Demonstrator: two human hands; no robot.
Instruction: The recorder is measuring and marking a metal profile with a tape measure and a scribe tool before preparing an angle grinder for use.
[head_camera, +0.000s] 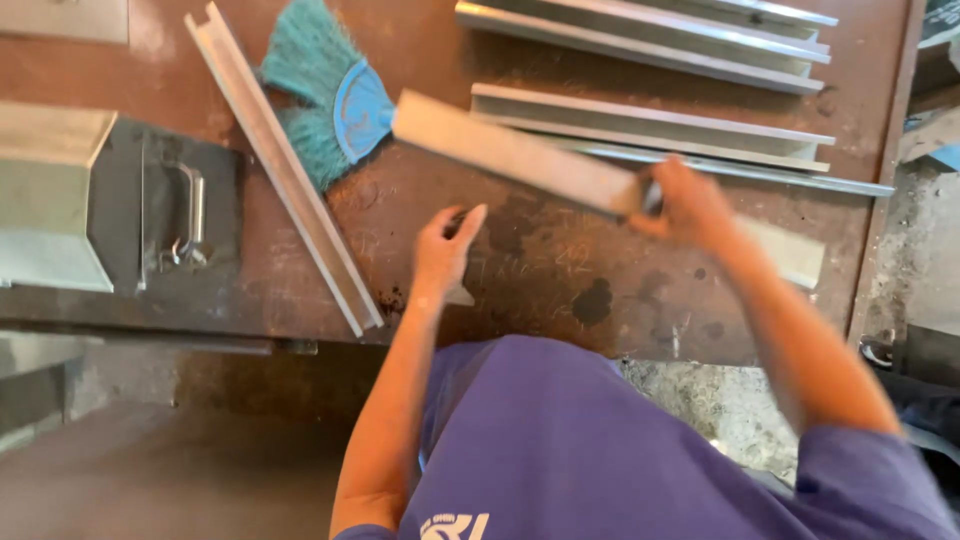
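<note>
**Metal channel lifted over the workbench**

Right hand (688, 205) clamped around a long grey metal channel (510, 152), gripped toward its near end and held slanting above the rusty brown workbench (560, 270), far end reaching toward a teal hand broom (335, 105). Left hand (445, 250) open, fingers loosely spread, hovering just over the bench top and holding nothing. Blurred at the right wrist, so exact finger placement hard to read.

Best handled by bringing the free hand under the far half, since a one-handed grip near one end leaves the length prone to swing. Worth keeping clear of the stacked channels (650, 125) behind and the single channel (280, 165) lying diagonally at left. Edges probably sharp; palms better kept on the flat faces.
</note>
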